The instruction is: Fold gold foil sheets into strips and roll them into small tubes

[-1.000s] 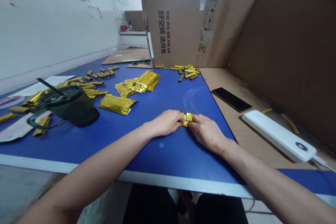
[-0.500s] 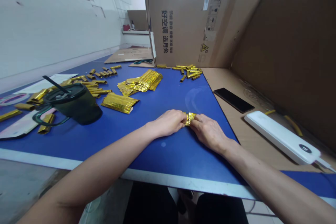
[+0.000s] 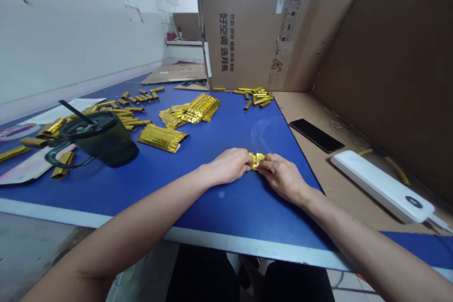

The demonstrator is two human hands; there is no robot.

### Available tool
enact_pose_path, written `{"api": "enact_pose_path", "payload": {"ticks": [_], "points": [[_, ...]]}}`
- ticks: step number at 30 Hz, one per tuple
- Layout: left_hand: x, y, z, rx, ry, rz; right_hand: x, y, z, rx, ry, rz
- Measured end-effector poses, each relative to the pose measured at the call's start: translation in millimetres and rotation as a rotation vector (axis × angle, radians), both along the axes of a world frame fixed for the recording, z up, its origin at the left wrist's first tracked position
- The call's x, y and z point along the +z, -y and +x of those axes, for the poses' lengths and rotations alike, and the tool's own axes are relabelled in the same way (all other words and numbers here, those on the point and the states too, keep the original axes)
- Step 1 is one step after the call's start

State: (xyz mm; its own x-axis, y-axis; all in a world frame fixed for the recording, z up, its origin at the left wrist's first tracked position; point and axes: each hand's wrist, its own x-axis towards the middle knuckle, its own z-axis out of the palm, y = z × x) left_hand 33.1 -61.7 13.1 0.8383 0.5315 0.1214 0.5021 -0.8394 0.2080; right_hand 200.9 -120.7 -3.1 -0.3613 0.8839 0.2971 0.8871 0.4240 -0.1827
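Close to the front of the blue table, my left hand (image 3: 231,165) and my right hand (image 3: 283,173) meet over a small piece of shiny gold foil wrapper (image 3: 255,160). The fingers of both hands are closed on it, left hand at one end and right hand at the other. Most of the piece is hidden under the fingers. Beyond my left hand lies a flat gold foil packet (image 3: 162,138), and behind it a loose stack of gold foil sheets (image 3: 200,108). Small folded gold pieces (image 3: 260,97) form a pile near the big box.
A dark lidded mug (image 3: 102,139) with a straw stands on the left among many gold foil tubes (image 3: 130,110). On the right, a black phone (image 3: 316,135) and a white power bank (image 3: 377,186) rest on cardboard. A tall cardboard box (image 3: 255,28) rises behind.
My right fingers have shifted slightly on the gold foil piece, showing a bit more of it. My left hand stays nearly in place. The view has moved very slightly.
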Motion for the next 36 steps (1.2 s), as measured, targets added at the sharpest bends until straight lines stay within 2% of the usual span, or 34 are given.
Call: {"api": "enact_pose_path", "payload": {"ticks": [5,9,16,29,36], "points": [[-5.6,-7,0,0.036,0.095,-0.17,-0.2,-6,3,-0.038,-0.085,-0.06],[-6.1,-8,1,0.065,0.117,-0.21,-0.4,-10,3,-0.069,-0.126,-0.084],[-5.1,-7,2,0.097,0.048,-0.074,-0.5,-15,4,-0.069,-0.131,-0.096],[-4.0,-7,1,0.153,-0.065,-0.013,0.4,-11,8,-0.17,0.024,-0.069],[1.1,7,3,0.142,-0.111,0.11,1.1,-6,5,-0.186,0.103,-0.004]]}}
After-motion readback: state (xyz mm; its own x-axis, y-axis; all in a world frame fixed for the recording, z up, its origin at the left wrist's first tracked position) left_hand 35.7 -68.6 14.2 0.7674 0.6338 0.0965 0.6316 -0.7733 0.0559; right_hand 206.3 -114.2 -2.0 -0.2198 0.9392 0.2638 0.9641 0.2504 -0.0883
